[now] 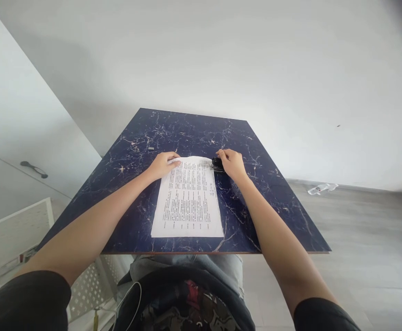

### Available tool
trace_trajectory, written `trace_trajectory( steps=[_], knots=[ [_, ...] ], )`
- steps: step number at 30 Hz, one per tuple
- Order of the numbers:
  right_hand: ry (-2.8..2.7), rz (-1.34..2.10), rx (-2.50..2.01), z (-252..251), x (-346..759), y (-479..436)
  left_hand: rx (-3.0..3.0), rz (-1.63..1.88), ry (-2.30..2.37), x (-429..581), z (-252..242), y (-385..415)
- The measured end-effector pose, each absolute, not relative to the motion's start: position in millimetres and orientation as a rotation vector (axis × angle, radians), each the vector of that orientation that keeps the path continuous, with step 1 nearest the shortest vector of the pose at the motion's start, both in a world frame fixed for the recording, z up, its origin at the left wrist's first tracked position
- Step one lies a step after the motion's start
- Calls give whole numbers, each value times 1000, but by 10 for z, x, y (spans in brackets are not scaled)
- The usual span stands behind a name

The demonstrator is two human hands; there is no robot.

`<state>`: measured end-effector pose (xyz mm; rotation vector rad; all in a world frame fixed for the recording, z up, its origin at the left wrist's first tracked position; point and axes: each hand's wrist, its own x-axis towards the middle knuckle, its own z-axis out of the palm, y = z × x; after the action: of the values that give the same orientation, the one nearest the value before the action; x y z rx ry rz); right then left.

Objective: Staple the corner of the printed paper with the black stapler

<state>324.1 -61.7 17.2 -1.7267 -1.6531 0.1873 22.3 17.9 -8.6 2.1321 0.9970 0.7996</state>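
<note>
A printed sheet of paper (188, 197) lies on a dark blue marbled table (132, 193). My left hand (163, 164) rests on the sheet's far left corner, its fingers curled down on the paper. My right hand (232, 164) is closed over a small black stapler (216, 164) at the sheet's far right corner. The stapler's jaw sits at the paper's edge; part of it is hidden under my fingers.
A small grey block of staples (151, 148) lies on the table beyond my left hand. A white wall stands behind the table. A clear plastic bottle (320, 188) lies on the grey floor at the right. White cabinets stand at the left.
</note>
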Motion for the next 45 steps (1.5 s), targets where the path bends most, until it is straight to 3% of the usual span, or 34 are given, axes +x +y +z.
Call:
trace_trajectory(
  steps=[45],
  knots=[
    [-2143,-262,-2139,190,2992,-640,2070,804,1047,287,-13,106]
  ],
)
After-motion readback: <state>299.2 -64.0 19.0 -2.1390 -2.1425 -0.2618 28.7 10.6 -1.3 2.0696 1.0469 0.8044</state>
